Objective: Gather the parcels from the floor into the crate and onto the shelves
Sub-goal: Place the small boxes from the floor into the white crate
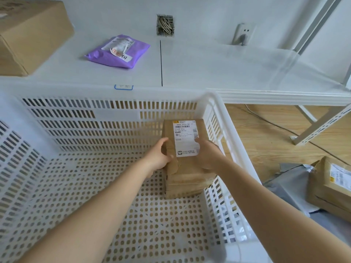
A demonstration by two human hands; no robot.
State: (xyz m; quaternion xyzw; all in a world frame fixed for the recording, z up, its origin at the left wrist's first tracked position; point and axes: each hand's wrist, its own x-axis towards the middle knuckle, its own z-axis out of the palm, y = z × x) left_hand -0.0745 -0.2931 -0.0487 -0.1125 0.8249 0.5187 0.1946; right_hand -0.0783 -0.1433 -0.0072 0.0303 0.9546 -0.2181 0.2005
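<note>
Inside the white crate (218, 103), toward its 2 o'clock corner, you have a brown parcel (183, 164) sitting against the right wall. Your left hand (158, 155) grips its left edge, fingers curled round the cardboard; your right hand (208, 155) holds the right side, thumb pressed on the white label (187, 138). At 11 o'clock on the shelf (209, 69) lies a purple mailer (118, 52), with a large box (30, 35) at 10 o'clock. On the floor at 4 o'clock, outside the crate, another cardboard parcel (332, 188) rests on a grey bag (290, 183).
</note>
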